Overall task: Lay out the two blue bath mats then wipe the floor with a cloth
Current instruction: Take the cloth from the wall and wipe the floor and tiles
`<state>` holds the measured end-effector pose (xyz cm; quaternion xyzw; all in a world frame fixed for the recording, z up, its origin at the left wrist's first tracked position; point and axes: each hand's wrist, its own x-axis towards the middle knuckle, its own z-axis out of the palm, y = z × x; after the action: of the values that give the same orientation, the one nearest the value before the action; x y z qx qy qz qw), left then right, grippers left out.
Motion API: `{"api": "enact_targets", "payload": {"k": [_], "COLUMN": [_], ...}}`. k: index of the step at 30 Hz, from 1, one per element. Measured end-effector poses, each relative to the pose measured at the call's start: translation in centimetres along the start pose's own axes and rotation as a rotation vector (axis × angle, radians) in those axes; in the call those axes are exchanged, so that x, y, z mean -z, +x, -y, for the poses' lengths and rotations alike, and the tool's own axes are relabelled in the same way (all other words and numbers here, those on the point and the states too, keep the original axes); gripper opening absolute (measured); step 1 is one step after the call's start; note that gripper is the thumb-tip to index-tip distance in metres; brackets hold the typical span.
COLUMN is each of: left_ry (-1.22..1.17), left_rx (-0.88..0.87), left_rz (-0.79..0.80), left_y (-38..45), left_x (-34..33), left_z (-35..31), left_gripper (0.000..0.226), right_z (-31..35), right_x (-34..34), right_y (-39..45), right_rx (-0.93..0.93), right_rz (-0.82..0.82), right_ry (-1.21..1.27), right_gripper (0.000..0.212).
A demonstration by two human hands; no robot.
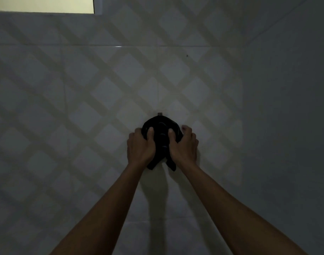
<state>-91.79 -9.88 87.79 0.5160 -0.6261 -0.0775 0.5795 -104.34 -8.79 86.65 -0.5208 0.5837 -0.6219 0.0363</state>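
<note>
Cloth [161, 138]: 1, dark, bunched against the tiled wall [84, 89], just below a small hook [159, 113].
Handling: judged soft, light, limp; best gathered by its bulk.
Left hand [141, 146]: fingers curled round the cloth's left side.
Right hand [184, 144]: fingers curled round its right side.
Bath mats: 0 in view.

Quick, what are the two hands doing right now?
Left hand: grips the dark cloth.
Right hand: grips the same cloth from the other side.
</note>
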Motion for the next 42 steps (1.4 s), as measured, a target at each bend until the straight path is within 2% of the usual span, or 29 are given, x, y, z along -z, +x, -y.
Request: {"api": "enact_targets", "payload": {"k": [4,9,16,21,27,32,36,39,42], "left_ry": [-0.03,0.004,-0.003,-0.03,0.074,0.106,0.001,-0.037,0.031], "left_rx": [-0.011,-0.027,-0.039,0.061,0.241,0.44,0.678,0.843,0.843], "left_rz": [-0.089,-0.145,-0.06,0.164,0.489,0.749,0.858,0.926,1.041], "left_y": [0.8,0.3,-3.4,-7.8,-17.1,-27.3,-34.3,-39.2,-44.2], "left_x": [-0.3,1.7,4.5,8.0,11.4,12.8,13.3,13.3,12.7], "left_z": [-0.1,-1.0,-0.6,2.7,11.0,18.2,22.5,25.3,27.7], "left_gripper": [0.031,0.034,0.033,0.04,0.038,0.039,0.038,0.041,0.043], "right_z": [-0.8,0.5,1.2,0.4,-3.4,-8.8,-12.9,-15.9,-18.5], "right_x": [-1.0,0.8,2.1,2.4,2.6,2.4,3.4,4.7,6.0], "right_y": [1.4,1.1,-3.6,-10.1,-21.4,-32.2,-39.5,-44.0,-47.8], "right_rx": [0.063,0.057,0.094,0.007,-0.195,-0.254,-0.436,-0.582,-0.785], "right_rz": [-0.05,-0.048,-0.059,0.095,0.379,0.587,0.696,0.803,0.981], "right_ry": [-0.007,0.168,0.181,0.157,0.04,-0.229,-0.265,-0.207,-0.135], "right_gripper": [0.03,0.018,0.01,0.017,0.019,0.015,0.016,0.029,0.048]}}
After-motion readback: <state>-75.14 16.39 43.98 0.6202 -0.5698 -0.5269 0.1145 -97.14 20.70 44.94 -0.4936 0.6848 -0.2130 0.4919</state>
